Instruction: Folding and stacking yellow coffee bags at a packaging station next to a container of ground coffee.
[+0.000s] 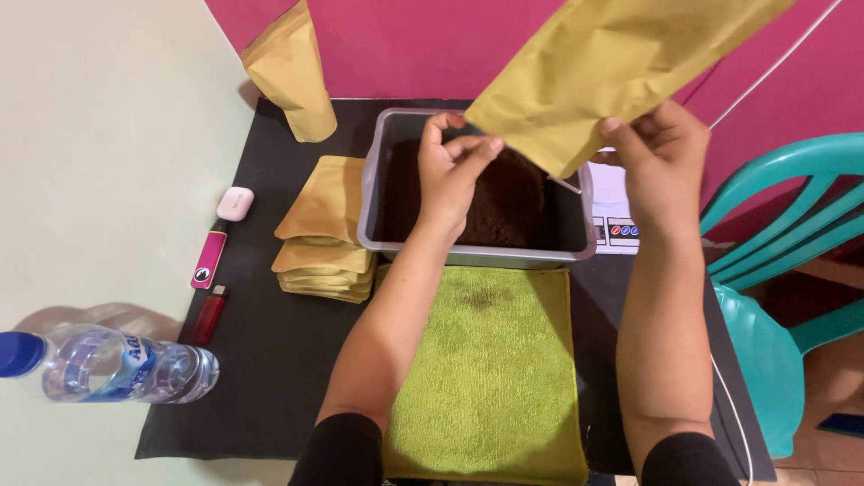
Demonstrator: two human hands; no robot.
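Head view, nearest the bottom edge: a green towel (490, 378) lies flat on a black mat (270, 378), between two bare forearms in dark sleeves. At the lower left a plastic water bottle (108, 364) lies on its side, with a red lighter (208, 315), a pink flat case (208, 259) and a small white earbud case (235, 203) above it. Mid-frame, a stack of tan pouches (326, 229) sits just beside a grey tub (382, 180) filled with dark brown powder (508, 202). Over the tub, the left hand (454, 171) pinches the lower corner of a tan paper pouch (612, 63), fingers closed on its edge. The right hand (661, 153) grips the same pouch at its lower right edge, thumb pressed on it. A white scale (616, 216) shows behind the tub. At the upper left another tan pouch (292, 72) stands upright against the pink wall (414, 45); a teal chair (783, 270) stands at the right.
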